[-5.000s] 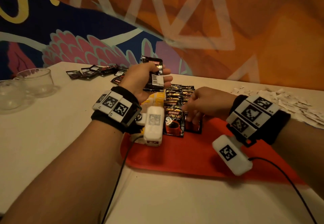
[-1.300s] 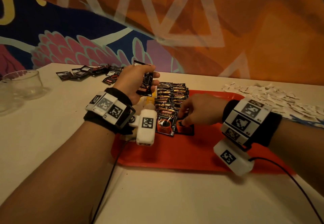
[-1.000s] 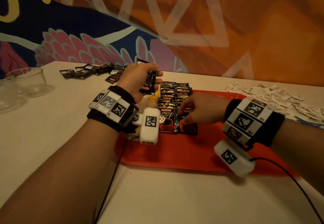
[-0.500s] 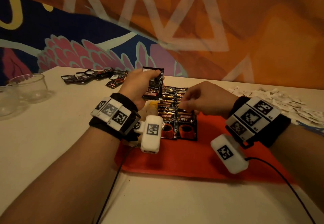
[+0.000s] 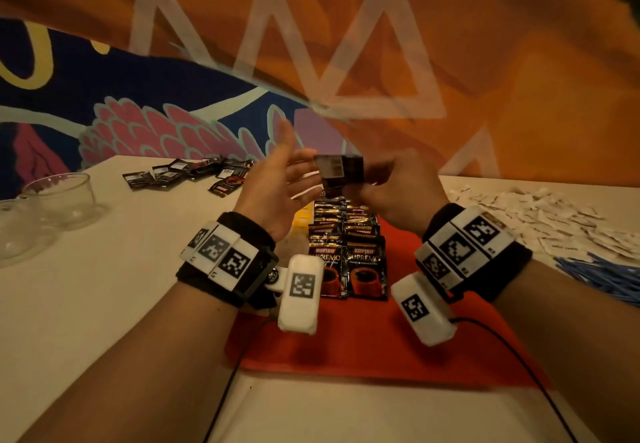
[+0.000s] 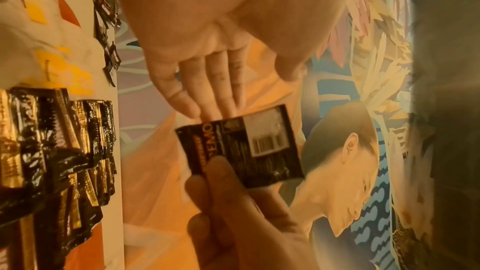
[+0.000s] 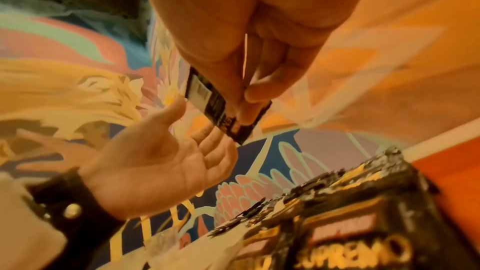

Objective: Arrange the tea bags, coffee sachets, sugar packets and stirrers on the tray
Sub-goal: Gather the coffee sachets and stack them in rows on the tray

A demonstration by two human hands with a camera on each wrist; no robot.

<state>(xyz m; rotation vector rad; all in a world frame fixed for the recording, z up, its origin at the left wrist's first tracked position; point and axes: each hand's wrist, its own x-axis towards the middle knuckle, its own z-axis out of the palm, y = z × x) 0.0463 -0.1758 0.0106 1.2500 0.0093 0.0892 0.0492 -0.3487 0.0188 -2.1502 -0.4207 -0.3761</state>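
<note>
Your right hand (image 5: 398, 186) pinches the coffee sachet (image 5: 341, 171) above the sachet rows (image 5: 348, 234); left hand (image 5: 277, 186) wide, just beside.

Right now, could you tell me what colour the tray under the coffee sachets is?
The tray is red, showing best in the head view.

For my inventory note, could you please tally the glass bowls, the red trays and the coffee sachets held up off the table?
Glass bowls: 2
Red tray: 1
Coffee sachet, pinched in the right hand: 1
Total: 4
</note>
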